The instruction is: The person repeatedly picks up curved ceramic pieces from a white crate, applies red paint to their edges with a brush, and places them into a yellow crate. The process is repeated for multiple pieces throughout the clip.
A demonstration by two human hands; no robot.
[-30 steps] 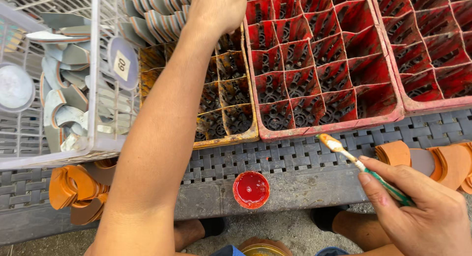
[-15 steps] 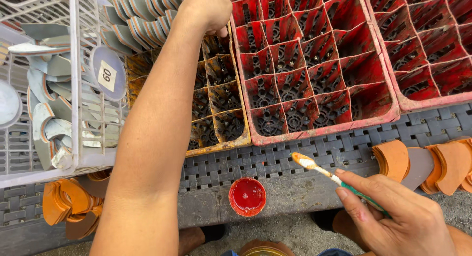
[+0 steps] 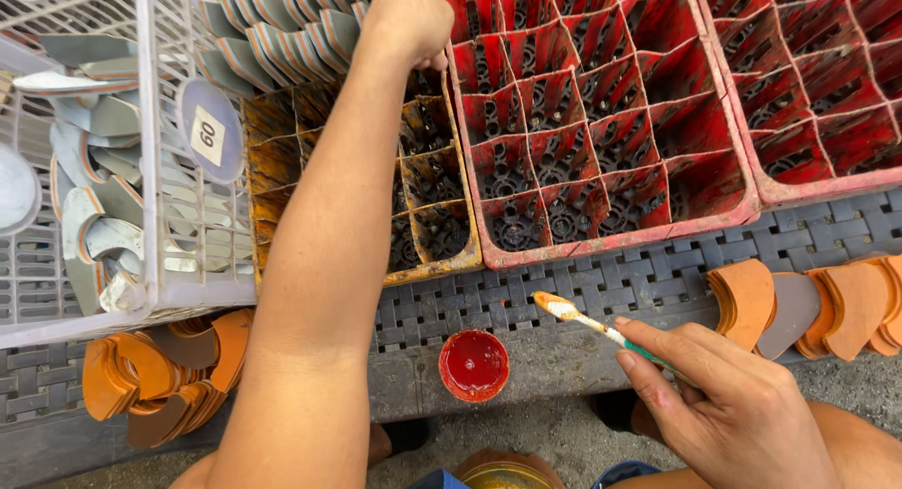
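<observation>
The right hand [image 3: 728, 409] pinches a thin green-handled paintbrush with orange-smeared bristles [image 3: 601, 327], its tip just above the small round red paint lid [image 3: 474, 364] on the dark slotted worktop [image 3: 564, 292]. The left hand [image 3: 411, 19] reaches over the yellow compartmented plastic crate [image 3: 427, 207] to stacked grey curved pieces [image 3: 272, 33]; its grip is hidden

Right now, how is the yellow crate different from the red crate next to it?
The yellow crate is grimy yellow-brown and mostly hidden under the left hand and arm; the red crate is bright red and open to view. The yellow crate holds stacked grey pieces at its back; the red crate's cells look empty. Both have divided cells.
</observation>
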